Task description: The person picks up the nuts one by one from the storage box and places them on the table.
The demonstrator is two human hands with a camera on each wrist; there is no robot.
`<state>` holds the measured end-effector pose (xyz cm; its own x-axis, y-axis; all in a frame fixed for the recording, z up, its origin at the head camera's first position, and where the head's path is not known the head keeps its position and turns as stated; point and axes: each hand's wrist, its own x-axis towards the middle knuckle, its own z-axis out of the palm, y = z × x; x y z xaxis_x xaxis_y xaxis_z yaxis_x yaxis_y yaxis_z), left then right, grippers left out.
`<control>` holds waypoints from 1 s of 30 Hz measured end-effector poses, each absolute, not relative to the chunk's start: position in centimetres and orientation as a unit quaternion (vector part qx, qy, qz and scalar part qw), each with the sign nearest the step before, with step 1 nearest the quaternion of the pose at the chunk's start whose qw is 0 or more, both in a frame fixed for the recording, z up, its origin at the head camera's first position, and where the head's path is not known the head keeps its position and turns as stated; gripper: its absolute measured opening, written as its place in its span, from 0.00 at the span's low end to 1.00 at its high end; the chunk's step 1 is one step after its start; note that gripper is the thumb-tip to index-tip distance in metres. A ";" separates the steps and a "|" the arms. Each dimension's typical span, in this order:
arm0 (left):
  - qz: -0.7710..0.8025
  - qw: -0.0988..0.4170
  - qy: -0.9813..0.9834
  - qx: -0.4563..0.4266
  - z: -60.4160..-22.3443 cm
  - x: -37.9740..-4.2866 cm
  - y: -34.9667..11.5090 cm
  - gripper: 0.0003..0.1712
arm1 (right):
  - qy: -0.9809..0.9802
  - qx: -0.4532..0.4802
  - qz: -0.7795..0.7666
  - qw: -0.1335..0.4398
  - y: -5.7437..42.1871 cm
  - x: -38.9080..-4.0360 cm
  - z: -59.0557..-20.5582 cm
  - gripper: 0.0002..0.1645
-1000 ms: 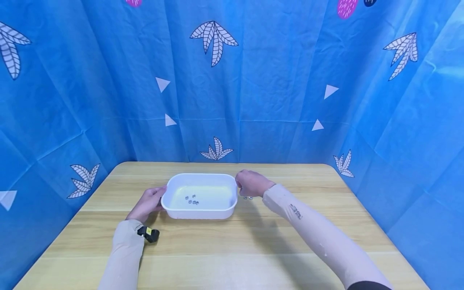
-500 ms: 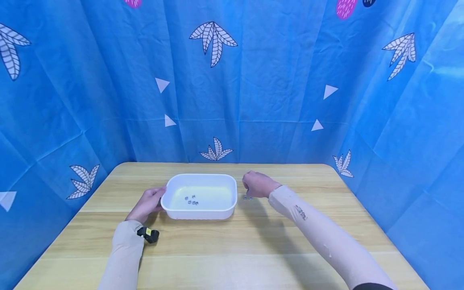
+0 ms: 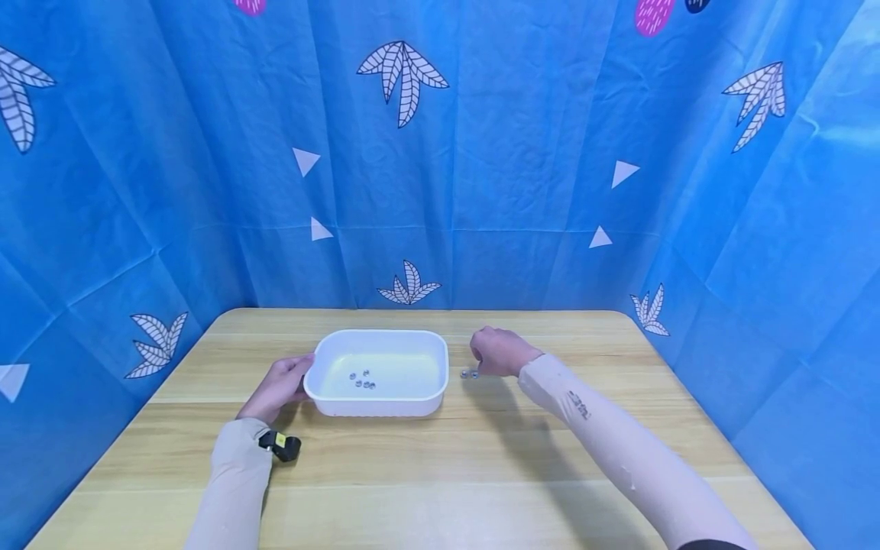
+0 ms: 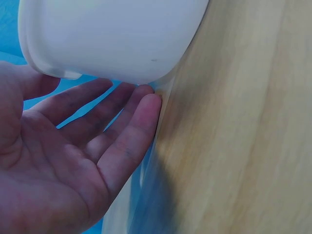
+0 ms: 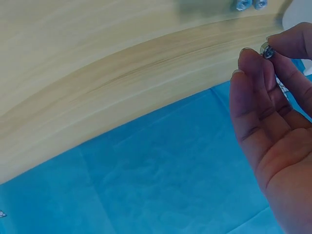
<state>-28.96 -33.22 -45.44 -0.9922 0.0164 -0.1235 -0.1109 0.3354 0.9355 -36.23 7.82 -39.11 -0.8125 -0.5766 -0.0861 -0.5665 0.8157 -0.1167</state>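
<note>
In the head view, a white plastic tub (image 3: 376, 407) stands on the table with several small, clear, shiny beads (image 3: 359, 383) on its floor. My left hand (image 3: 278, 384) holds the tub's left end; the left wrist view shows the thumb at the rim and the fingertips against the wall. To the right of the tub, my right hand (image 3: 505, 352) is above the table. Between its thumb and fingers it pinches one small shiny bead (image 5: 266, 50), seen in the right wrist view. Two similar beads (image 3: 470, 374) lie on the table just left of and below that hand.
The light wooden table (image 3: 412, 481) reaches back to a blue patterned curtain (image 3: 522, 153), which surrounds it at the back and both sides. A small black device (image 3: 280, 444) is strapped to my left wrist.
My right hand has moved right, away from the tub's right end, and the two beads on the table are now more fully uncovered. The left hand and tub stay put.
</note>
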 end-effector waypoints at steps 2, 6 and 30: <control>0.575 0.055 0.816 -0.030 -45.5 -29.0 -33.3 0.38 | 0.953 -0.295 -0.039 0.061 8.0 -36.1 -39.2 0.17; 0.575 0.056 0.815 -0.030 -45.5 -29.0 -33.3 0.39 | 0.953 -0.294 -0.034 0.061 8.2 -36.1 -39.4 0.17; 0.567 0.054 0.821 -0.031 -45.6 -29.1 -33.3 0.39 | 0.944 -0.322 -0.057 0.053 9.2 -35.7 -41.5 0.23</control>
<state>-29.11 -33.29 -45.60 -0.9922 0.0116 -0.1239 -0.1118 0.3548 0.9282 -35.70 9.19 -41.50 -0.7871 -0.6135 -0.0638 -0.6013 0.7862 -0.1428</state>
